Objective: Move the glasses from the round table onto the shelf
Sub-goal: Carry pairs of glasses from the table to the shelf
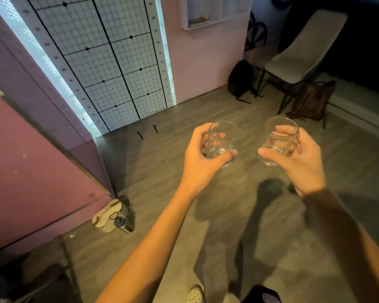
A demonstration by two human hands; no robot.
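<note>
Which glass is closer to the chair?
The glass in the right hand. It is held on the chair's side; the glass in the left hand is farther over.

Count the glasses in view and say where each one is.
2. One glass is held in the left hand, the other glass in the right hand, both above the floor. No others show.
</note>
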